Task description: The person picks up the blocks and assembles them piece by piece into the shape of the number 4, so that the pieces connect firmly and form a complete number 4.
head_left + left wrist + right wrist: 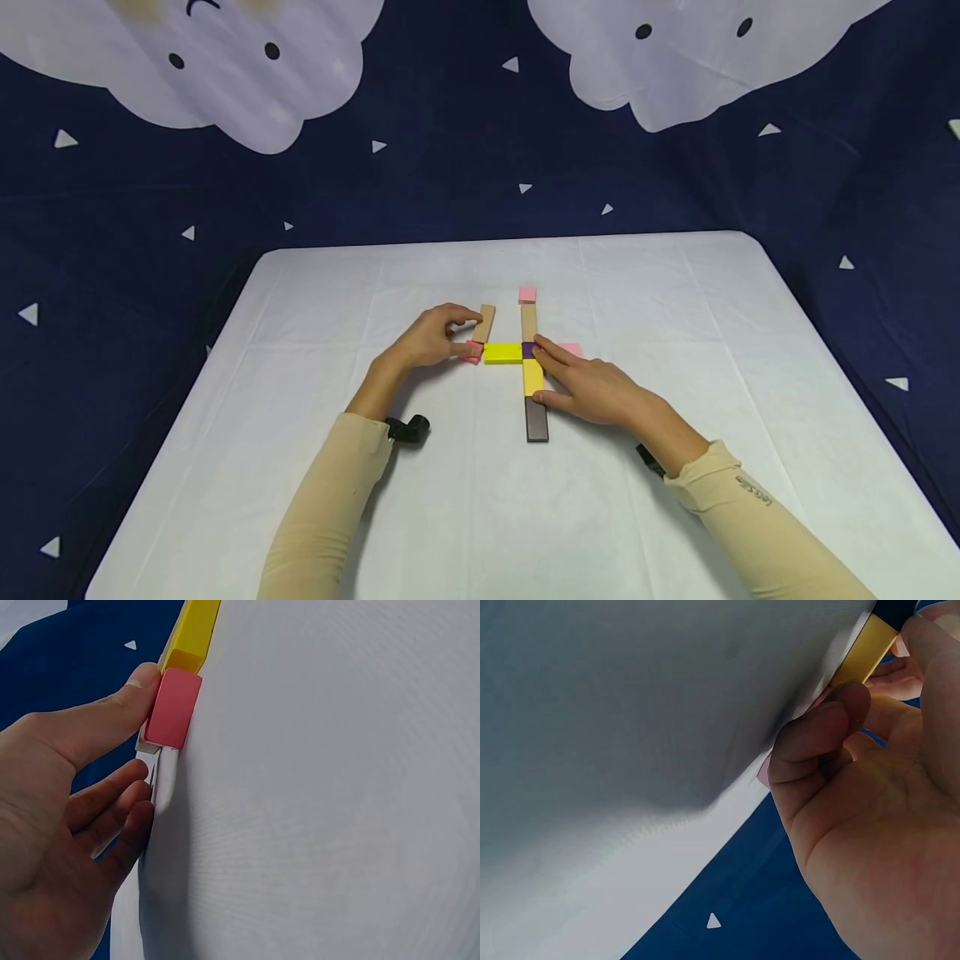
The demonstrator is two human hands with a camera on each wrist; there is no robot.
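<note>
Flat coloured blocks form a cross-like layout on the white table. My left hand (431, 337) lays its thumb on a red block (176, 709), and its index finger reaches a slanted tan block (487, 318). Between the red block and a purple block (528, 351) lies a bright yellow block (502, 353). My right hand (600, 390) rests its extended fingertips at the purple block, partly covering it. Its thumb touches near the joint of an orange-yellow block (532, 377) and a dark grey block (536, 421). A pink block (572, 348) shows partly behind the right hand.
Above the purple block, another tan block (528, 322) stretches away, with a pink block (527, 294) at its far end. The white-covered table (337, 292) has rounded far corners. Behind it hangs a dark blue cloth (450, 192) with clouds and small triangles.
</note>
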